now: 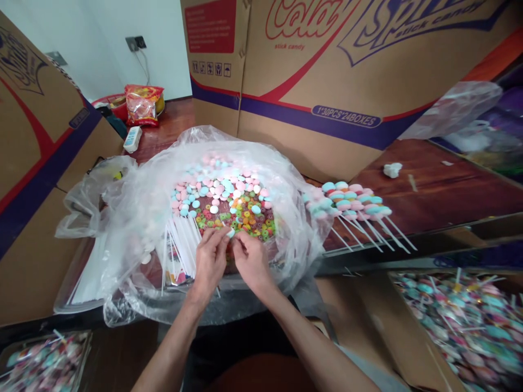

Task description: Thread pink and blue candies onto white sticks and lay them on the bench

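My left hand (210, 257) and my right hand (251, 261) meet over an open clear plastic bag (134, 207). My left hand pinches a pale candy disc (231, 233) at its fingertips. My right hand's fingers are curled close beside it; what they grip is hidden. Inside the bag lie pink, blue and white candy discs (220, 185), small coloured candy rings (245, 218) and a bundle of white sticks (183, 245) just left of my left hand. A row of finished stick candies (347, 204) rests to the right on the wooden surface.
Large cardboard cartons (327, 81) stand behind and at the left. A box of wrapped lollipops (466, 321) sits lower right, another tray (41, 362) lower left. A red snack bag (143, 103) and a white device (132, 139) lie at the back left. A crumpled white scrap (392, 170) lies on the table.
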Tool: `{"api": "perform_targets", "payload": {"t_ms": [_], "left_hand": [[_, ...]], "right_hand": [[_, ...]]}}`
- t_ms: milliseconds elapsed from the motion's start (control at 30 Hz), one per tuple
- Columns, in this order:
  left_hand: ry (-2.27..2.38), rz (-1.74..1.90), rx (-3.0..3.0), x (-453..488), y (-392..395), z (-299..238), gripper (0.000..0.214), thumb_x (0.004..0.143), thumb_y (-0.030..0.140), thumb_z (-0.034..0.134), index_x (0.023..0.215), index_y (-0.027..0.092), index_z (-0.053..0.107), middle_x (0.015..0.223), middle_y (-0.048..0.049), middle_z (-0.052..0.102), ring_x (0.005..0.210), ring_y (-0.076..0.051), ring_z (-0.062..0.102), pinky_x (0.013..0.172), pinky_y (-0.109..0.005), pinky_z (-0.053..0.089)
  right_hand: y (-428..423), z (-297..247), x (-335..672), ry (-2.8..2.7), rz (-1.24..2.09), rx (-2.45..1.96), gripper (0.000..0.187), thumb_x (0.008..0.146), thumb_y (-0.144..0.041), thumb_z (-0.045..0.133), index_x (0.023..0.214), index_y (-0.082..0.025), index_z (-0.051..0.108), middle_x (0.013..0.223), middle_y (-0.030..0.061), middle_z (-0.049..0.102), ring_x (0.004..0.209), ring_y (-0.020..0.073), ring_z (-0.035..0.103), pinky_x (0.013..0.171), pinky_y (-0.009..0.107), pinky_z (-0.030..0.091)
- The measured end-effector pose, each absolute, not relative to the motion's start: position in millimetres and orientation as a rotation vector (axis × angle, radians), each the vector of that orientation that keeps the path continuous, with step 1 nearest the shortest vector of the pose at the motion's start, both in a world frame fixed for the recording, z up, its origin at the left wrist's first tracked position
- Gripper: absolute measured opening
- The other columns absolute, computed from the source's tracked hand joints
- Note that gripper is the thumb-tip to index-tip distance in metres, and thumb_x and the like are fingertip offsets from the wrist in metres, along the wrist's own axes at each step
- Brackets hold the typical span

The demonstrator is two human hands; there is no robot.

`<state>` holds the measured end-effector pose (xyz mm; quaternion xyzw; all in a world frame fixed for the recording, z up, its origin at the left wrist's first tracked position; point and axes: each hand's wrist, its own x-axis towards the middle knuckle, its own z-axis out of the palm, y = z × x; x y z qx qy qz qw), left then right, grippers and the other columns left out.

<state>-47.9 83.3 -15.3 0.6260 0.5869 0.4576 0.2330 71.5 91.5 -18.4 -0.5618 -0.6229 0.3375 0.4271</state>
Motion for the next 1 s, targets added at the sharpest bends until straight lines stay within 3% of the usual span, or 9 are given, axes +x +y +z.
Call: {"api": "perform_targets", "payload": {"t_ms": [200,300,433,533,767,1000], "left_hand": [[1.49,1.153,1.681,-44.7,97.7,-16.0,0.028,0.097,0.03,0.051,0.117,0.021,0.069,0.107,-0.0083,0.072,0.097,-0.02,0.067,0.089,-0.033,0.054],[1.635,1.056,1.855,-40.8,112.4,-11.2,0.027,0.092,0.02,0.056,0.115,0.021,0.069,0.099,-0.0076,0.071,0.091,-0.02,0.065,0.089,-0.035,0.052],[1.833,0.718,2.143,-33.4,126.1,-3.3,0.026,0.086,0.013,0.06,0.107,0.022,0.073,0.103,-0.0103,0.067,0.1,-0.026,0.061,0.094,-0.041,0.048],[1.81,0.602,2.202,-35.0,130.2,-2.1,0.028,0.085,0.009,0.058,0.103,0.024,0.074,0.097,-0.0083,0.067,0.1,-0.026,0.062,0.09,-0.037,0.049],[1.716,0.825,2.041,-54.4,135.1,-12.0,0.021,0.085,0.011,0.06,0.097,0.023,0.073,0.094,-0.0046,0.072,0.086,-0.021,0.067,0.082,-0.032,0.051],[1.84,0.461,2.193,-40.3,141.0,-2.0,0.023,0.087,0.014,0.056,0.098,0.024,0.073,0.09,-0.0078,0.065,0.083,-0.025,0.065,0.073,-0.033,0.048]], "right_hand": [[96.1,-20.6,98.7,-1.45,1.014,-1.372,0.025,0.09,-0.032,0.047,0.068,-0.022,0.053,0.055,-0.0017,0.056,0.051,0.0135,0.051,0.051,0.023,0.038],[91.7,-22.2,115.4,-1.393,0.996,-1.384,0.026,0.091,-0.036,0.05,0.07,-0.022,0.055,0.056,-0.0015,0.057,0.051,0.0135,0.051,0.049,0.023,0.037],[86.8,-26.0,125.0,-1.367,0.961,-1.4,0.024,0.09,-0.036,0.051,0.073,-0.021,0.059,0.058,-0.0004,0.06,0.052,0.0144,0.052,0.049,0.024,0.038],[84.6,-28.2,123.4,-1.384,0.969,-1.398,0.025,0.09,-0.036,0.051,0.072,-0.021,0.06,0.057,-0.0005,0.06,0.051,0.0146,0.052,0.049,0.024,0.038],[84.6,-28.1,121.0,-1.418,0.977,-1.394,0.024,0.09,-0.037,0.051,0.077,-0.02,0.062,0.061,0.0001,0.062,0.054,0.0152,0.056,0.055,0.025,0.043],[85.7,-33.3,119.5,-1.391,1.009,-1.39,0.023,0.089,-0.037,0.052,0.083,-0.019,0.066,0.06,0.0,0.062,0.055,0.0158,0.056,0.054,0.025,0.042]]}}
